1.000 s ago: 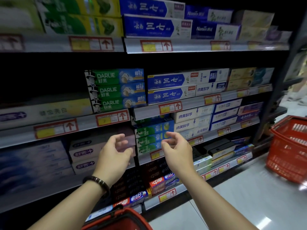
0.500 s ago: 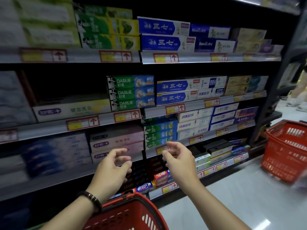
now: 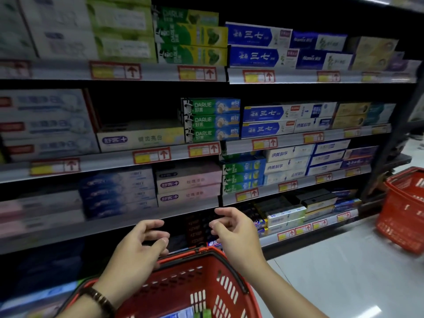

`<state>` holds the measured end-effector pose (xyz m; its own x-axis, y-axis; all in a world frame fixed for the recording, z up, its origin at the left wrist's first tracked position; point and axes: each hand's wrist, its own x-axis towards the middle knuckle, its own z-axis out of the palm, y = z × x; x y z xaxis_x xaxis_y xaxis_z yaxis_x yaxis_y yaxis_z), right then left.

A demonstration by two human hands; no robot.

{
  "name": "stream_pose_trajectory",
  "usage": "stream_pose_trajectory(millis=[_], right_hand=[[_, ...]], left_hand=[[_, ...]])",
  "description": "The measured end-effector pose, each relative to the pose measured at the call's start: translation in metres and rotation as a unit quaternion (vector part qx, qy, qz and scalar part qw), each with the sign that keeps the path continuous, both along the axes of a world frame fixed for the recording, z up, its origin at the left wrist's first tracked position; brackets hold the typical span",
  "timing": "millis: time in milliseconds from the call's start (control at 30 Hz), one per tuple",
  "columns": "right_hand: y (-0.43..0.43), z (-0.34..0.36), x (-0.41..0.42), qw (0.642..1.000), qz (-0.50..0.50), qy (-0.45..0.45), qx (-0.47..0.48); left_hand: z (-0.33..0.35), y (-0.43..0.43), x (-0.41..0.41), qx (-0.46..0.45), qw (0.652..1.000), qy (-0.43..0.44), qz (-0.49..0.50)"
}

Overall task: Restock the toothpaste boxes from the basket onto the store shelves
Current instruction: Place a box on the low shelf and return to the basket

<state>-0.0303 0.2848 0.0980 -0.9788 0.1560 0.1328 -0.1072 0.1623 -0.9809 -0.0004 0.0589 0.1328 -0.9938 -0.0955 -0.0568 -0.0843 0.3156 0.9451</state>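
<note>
Both hands hover empty above the red basket (image 3: 202,288) at six o'clock — the left hand (image 3: 137,251) loosely curled, the right hand (image 3: 236,235) half-open with fingers bent. Toothpaste boxes (image 3: 183,314) lie in the basket's bottom, below both wrists — the stocked shelves (image 3: 142,216) stand at twelve o'clock.

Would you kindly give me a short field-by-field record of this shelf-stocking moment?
left hand: open, empty, above the near basket
right hand: open, empty, fingers curled
near basket: red, below both hands; box tops visible inside
second basket: red, on the floor at right
shelves: toothpaste boxes on every tier; gap left of the DARLIE stack
</note>
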Motion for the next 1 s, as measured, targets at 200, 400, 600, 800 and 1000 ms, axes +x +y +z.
stream_pose_trajectory(millis=[200, 400, 600, 800, 1000], right_hand=[[-0.021, -0.019, 0.005, 0.999, 0.031, -0.009, 0.010], [-0.030, -0.033, 0.006, 0.998, 0.055, -0.011, 0.019], [-0.045, -0.057, 0.009, 0.995, 0.092, -0.037, 0.023], [-0.054, -0.080, 0.016, 0.987, 0.142, -0.072, 0.023], [-0.055, -0.102, 0.016, 0.981, 0.158, -0.107, 0.044]], left_hand=[[-0.018, -0.023, 0.011, 0.004, 1.000, -0.015, 0.024], [-0.036, -0.036, 0.011, 0.013, 0.999, -0.025, 0.030], [-0.057, -0.047, 0.014, 0.013, 0.999, -0.036, 0.032], [-0.077, -0.060, 0.018, -0.006, 0.998, -0.056, 0.013], [-0.100, -0.074, 0.020, -0.015, 0.996, -0.082, 0.016]])
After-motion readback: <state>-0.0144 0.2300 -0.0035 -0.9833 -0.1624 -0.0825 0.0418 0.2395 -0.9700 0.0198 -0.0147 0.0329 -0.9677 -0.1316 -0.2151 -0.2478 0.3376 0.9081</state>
